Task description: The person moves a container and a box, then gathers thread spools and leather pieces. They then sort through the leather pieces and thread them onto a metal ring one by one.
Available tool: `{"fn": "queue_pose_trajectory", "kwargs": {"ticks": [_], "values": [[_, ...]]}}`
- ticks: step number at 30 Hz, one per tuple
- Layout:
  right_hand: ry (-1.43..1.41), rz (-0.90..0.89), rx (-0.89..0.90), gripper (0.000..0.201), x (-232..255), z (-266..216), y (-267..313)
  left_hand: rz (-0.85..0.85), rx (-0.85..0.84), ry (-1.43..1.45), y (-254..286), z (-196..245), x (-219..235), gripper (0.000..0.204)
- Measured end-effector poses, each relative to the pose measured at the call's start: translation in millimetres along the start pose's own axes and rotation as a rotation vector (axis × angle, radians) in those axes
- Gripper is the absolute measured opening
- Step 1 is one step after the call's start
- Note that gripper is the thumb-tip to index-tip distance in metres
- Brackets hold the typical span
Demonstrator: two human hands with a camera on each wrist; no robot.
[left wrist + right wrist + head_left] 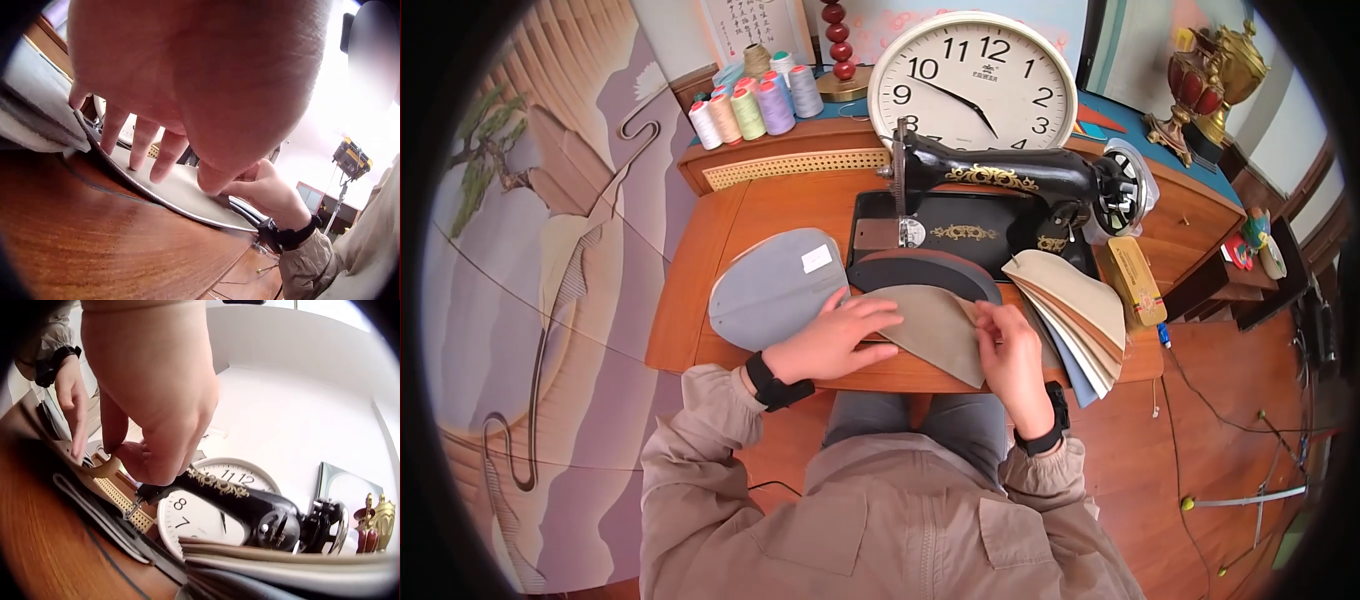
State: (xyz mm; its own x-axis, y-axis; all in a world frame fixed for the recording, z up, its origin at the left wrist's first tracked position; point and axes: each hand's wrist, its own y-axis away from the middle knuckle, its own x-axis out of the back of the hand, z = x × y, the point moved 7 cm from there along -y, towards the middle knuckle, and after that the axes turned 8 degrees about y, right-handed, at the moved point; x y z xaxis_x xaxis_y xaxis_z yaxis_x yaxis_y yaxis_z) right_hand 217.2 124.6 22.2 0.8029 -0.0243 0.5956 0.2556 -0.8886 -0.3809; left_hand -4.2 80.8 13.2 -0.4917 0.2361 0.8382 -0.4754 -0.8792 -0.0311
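A taupe, curve-edged fabric piece (935,335) lies at the table's front edge, before the sewing machine. My left hand (835,338) rests on its left part with the fingers spread and fairly straight, as the left wrist view also shows. At its right side my right hand (1013,360) pinches the edge between thumb and fingers. There the edge curls upward in the right wrist view. Behind it shows a dark curved piece (940,270). Left of my left hand lies a grey-blue stack of pieces (765,290) with a white label. Fanned beige, brown, white and blue pieces (1090,310) lie to the right.
The black sewing machine (990,175) stands behind the pieces on the wooden table (690,300). A round clock (970,80), thread spools (775,105) and trophies (1215,80) stand further back. A yellow tin (1135,280) sits at the right edge.
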Motion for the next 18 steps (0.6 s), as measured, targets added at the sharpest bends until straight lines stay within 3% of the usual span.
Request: {"fn": "queue_pose_trajectory", "kwargs": {"ticks": [1, 2, 5, 9, 11, 12, 14, 16, 18], "values": [[0.102, 0.013, 0.134, 0.024, 4, -11, 5, 0.081, -0.006, 0.074, -2, -1, 7, 0.04], [0.104, 0.003, 0.139, 0.024, 8, -21, 9, 0.089, 0.0, 0.081, -6, -4, 10, 0.04], [0.169, -0.063, 0.382, 0.026, 14, -68, 27, 0.253, -0.001, 0.339, -22, -12, 25, 0.031], [0.203, -0.178, 0.474, 0.03, 5, -90, 43, 0.308, 0.056, 0.368, -45, -26, 23, 0.031], [0.203, -0.204, 0.499, 0.031, 3, -95, 46, 0.187, 0.263, 0.563, -56, -46, 9, 0.038], [0.204, -0.214, 0.519, 0.033, 3, -99, 48, 0.193, 0.276, 0.577, -58, -52, 6, 0.038], [0.217, -0.22, 0.525, 0.035, 5, -104, 48, 0.211, 0.087, 0.02, -61, -41, 11, 0.052], [0.223, -0.234, 0.535, 0.036, 7, -110, 48, 0.0, 0.223, -0.036, -67, -43, 3, 0.059], [0.283, -0.148, 0.553, 0.038, 15, -118, 46, -0.018, 0.209, -0.008, -71, -52, -3, 0.047]]}}
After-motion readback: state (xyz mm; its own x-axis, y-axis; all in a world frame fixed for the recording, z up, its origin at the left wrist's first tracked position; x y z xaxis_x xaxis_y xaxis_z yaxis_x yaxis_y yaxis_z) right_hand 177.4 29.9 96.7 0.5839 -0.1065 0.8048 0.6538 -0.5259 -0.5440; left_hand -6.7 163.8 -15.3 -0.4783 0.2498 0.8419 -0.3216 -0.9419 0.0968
